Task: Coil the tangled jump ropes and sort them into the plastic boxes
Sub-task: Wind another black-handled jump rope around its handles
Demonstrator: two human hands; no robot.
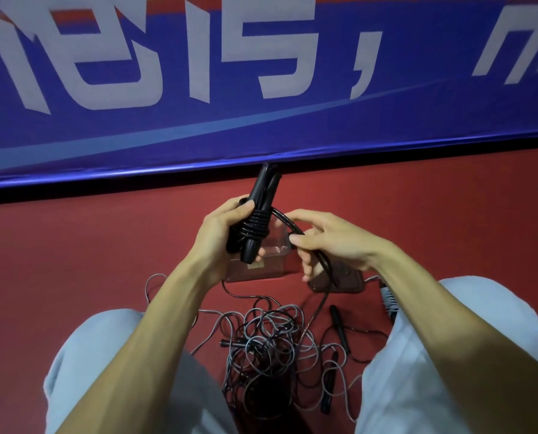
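Note:
My left hand [222, 234] grips two black jump rope handles [260, 211] held together, with several turns of black rope wound round them. My right hand [327, 241] pinches the loose end of that black rope [324, 267], which runs from the handles down toward the floor. A tangled pile of grey and black ropes [271, 343] lies on the red floor between my knees. Two clear plastic boxes sit beyond it: one [261, 267] under my left hand, another [346, 281] under my right, both partly hidden.
Loose black handles [339, 327] lie right of the pile, and a light ribbed handle [390, 300] shows beside my right knee. A blue banner with white lettering [261, 89] stands close ahead along the floor edge. My knees in light trousers frame the pile.

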